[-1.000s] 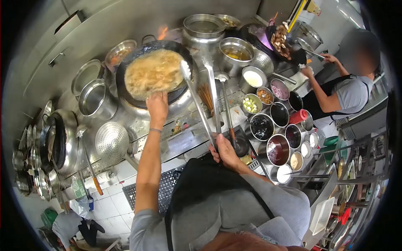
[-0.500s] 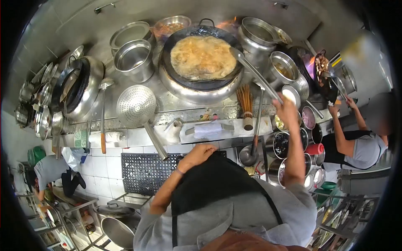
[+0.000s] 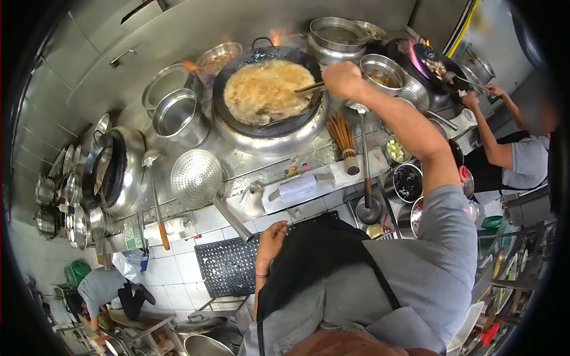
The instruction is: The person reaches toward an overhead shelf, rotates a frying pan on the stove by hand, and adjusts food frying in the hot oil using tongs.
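Observation:
My right hand (image 3: 344,81) is closed around a long-handled metal cooking utensil (image 3: 310,89). The utensil's head is hidden in the foaming oil (image 3: 261,86) of a large black wok (image 3: 218,95). Dark pieces of food (image 3: 270,113) show at the near side of the oil. At the front of my apron (image 3: 317,255), my left hand (image 3: 272,240) hangs with its fingers loosely curled and nothing visible in them. A perforated strainer (image 3: 196,179) lies on the counter ahead of it, handle toward me.
Flames (image 3: 278,37) rise behind the wok. A bamboo brush (image 3: 341,136), a ladle (image 3: 369,210) and a metal pot (image 3: 178,115) surround the work area. At right, a co-worker (image 3: 522,160) handles another wok (image 3: 433,65); another person (image 3: 104,291) bends at lower left.
My right hand has moved forward and left, over the wok's right side, pushing the utensil's head into the oil. My left hand has lowered slightly. The view has shifted and tilted.

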Action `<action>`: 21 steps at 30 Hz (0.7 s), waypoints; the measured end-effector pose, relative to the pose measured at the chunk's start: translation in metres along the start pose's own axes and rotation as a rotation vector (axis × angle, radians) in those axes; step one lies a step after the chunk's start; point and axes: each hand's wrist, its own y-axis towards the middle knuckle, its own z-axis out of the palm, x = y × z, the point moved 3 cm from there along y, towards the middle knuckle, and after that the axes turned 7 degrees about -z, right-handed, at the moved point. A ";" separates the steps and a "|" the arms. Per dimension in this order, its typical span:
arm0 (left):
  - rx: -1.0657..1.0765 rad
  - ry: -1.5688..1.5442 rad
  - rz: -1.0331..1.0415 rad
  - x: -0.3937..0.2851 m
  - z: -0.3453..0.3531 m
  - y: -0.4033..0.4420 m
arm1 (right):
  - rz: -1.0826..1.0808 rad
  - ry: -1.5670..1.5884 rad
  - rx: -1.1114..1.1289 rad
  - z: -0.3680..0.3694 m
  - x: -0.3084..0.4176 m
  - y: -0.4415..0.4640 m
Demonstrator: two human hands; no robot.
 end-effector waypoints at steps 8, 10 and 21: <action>-0.036 -0.091 -0.002 0.002 -0.006 -0.012 | 0.036 0.140 -0.127 0.042 0.019 0.061; -0.030 -0.070 -0.028 0.007 -0.009 -0.009 | 0.085 0.249 -0.177 0.047 0.025 0.068; 0.028 -0.015 0.040 -0.027 -0.012 -0.003 | 0.141 0.420 -0.148 0.068 0.019 -0.004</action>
